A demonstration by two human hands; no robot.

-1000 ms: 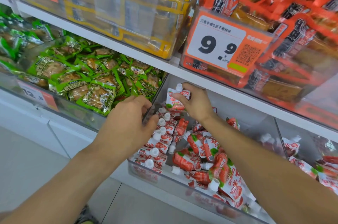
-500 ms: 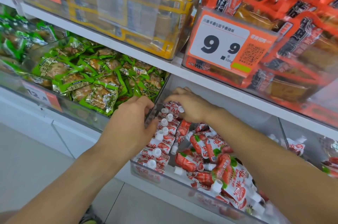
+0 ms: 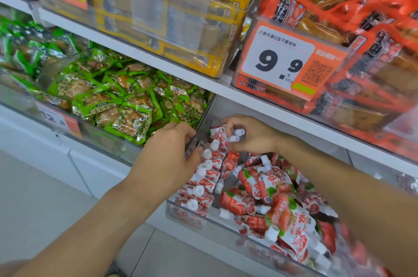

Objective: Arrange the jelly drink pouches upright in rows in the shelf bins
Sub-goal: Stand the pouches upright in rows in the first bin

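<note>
Red-and-white jelly drink pouches with white caps fill a clear shelf bin point(image 3: 203, 220) on the lower shelf. A row of upright pouches point(image 3: 204, 177) stands along the bin's left wall. My left hand point(image 3: 167, 159) lies over that wall, its thumb pressing against the row. At the back end of the row my right hand point(image 3: 248, 134) has its fingers curled round the capped tops of the rearmost pouches point(image 3: 220, 135). A loose heap of pouches point(image 3: 278, 204) lies flat across the middle and right of the bin.
Left of the bin, another clear bin holds green snack packs point(image 3: 126, 104). The white shelf above point(image 3: 181, 70) hangs low over the bin's back and carries bins of yellow packs point(image 3: 172, 16) and orange packs point(image 3: 362, 39) with a 9.9 price tag point(image 3: 282, 61).
My right hand brought a pouch down from above into the back of the left row and now holds the pouch tops there. My left hand stayed against the row.
</note>
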